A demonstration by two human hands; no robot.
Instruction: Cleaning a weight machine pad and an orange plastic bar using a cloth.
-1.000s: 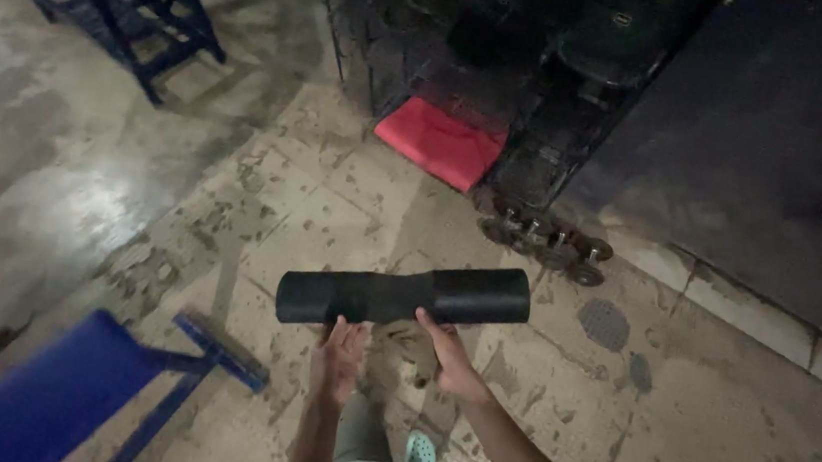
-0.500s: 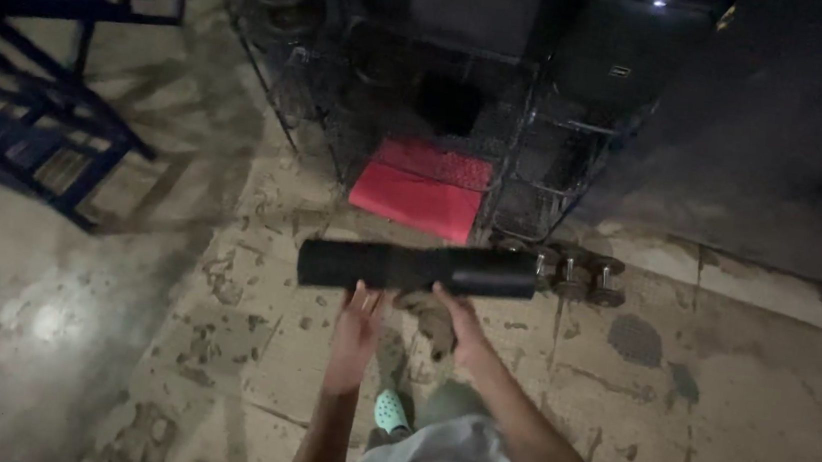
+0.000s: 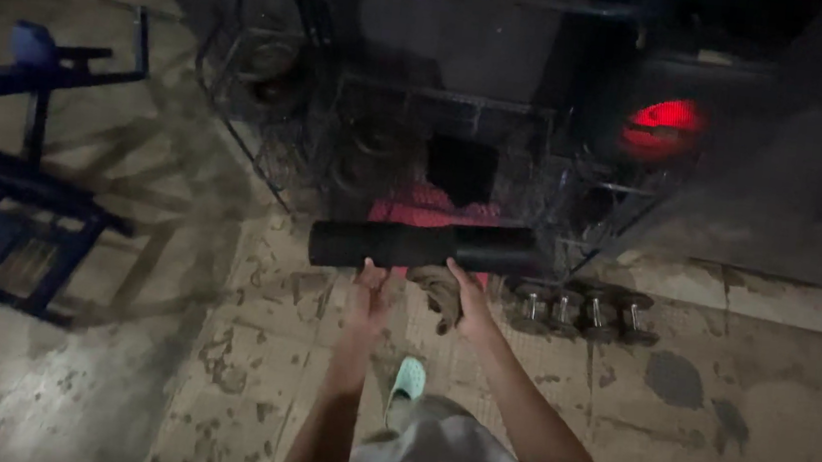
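- A black foam roll (image 3: 425,246), long and tube-shaped, is held level in front of the body, its length running from left to right.
- The roll is supported from beneath at its middle, above a worn, stained floor (image 3: 247,366) and just in front of a dark wire rack (image 3: 409,150).
- The left hand (image 3: 371,292) is pressed against the underside of the roll, fingers pointing up and spread along it.
- The right hand (image 3: 469,302) is set against the underside a little further right, with the thumb up on the near face of the roll.
- The two hands are kept near each other but apart; whether the fingers are wrapped fully round the roll cannot be told.
- A crumpled brownish cloth (image 3: 437,292) is seen hanging between the hands, just under the roll and against the right hand.
- Something red (image 3: 423,207) is partly hidden behind the roll, low in the rack.
- A row of small dumbbells (image 3: 579,311) lies on the floor just right of the right hand, at the foot of the rack.
- A pale green clog (image 3: 407,376) is seen on the floor below the hands.
- A red glow (image 3: 665,120) is shown on a dark object at the upper right.
- A blue metal frame (image 3: 19,183) stands well to the left.
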